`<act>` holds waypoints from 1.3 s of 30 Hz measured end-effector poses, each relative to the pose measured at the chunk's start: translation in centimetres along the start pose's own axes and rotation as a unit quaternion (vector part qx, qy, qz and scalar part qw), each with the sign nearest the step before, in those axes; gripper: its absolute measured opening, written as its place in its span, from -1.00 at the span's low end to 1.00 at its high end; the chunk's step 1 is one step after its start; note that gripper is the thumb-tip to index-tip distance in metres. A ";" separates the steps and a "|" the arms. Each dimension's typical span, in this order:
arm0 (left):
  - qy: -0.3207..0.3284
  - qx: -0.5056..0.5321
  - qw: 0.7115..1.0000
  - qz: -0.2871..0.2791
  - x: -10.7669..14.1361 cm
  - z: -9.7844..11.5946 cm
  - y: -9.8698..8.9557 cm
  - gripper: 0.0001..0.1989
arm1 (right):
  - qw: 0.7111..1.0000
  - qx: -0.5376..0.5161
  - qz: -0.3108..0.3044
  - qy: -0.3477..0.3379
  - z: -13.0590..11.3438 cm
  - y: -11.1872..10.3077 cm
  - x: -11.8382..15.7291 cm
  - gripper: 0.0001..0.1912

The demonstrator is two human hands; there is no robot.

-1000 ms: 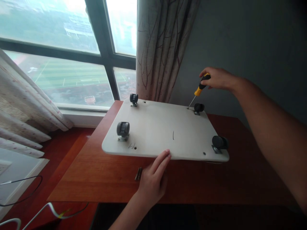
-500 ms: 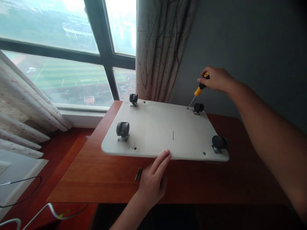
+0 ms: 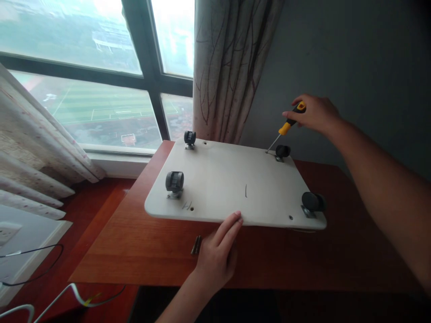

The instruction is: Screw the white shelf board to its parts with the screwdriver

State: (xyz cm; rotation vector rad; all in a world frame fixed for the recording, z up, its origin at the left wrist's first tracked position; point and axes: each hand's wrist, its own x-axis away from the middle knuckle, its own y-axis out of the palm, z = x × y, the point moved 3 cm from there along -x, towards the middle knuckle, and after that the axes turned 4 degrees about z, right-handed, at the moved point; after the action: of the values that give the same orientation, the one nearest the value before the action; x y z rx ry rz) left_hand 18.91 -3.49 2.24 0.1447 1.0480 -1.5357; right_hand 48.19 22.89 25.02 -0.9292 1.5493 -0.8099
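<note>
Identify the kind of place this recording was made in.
Probably a room in a home, several floors up: patterned curtains hang by a large window, a sports field shows well below, and a wooden table stands nearby.

And centre-dial it's one white board (image 3: 220,179), four casters (image 3: 174,181), one left hand (image 3: 215,255) at six o'clock, one right hand (image 3: 316,113) and one screwdriver (image 3: 284,129) at two, two screws (image 3: 194,246) at seven, one table (image 3: 134,244), and two curtains (image 3: 229,58), at nine and twelve!
</note>
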 end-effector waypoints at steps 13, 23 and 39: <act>-0.001 -0.002 1.000 -0.002 -0.1 0.1 -0.1 -0.27 | 0.986 -0.155 -0.040 -0.036 0.5 0.2 -0.6 -0.42; 0.004 -0.002 1.000 0.002 -0.1 0.0 0.0 -0.25 | 0.999 -0.037 -0.021 0.021 -1.1 -0.1 0.0 -0.69; 0.000 0.002 1.000 -0.001 -0.1 0.0 0.0 -0.25 | 0.990 0.140 0.028 0.009 -1.6 -0.6 0.5 -0.51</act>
State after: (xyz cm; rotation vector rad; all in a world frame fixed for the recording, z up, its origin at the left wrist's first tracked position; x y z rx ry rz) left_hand 18.88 -3.42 2.29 0.1463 1.0460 -1.5394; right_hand 46.62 22.23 25.60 -0.6709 1.4261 -0.9698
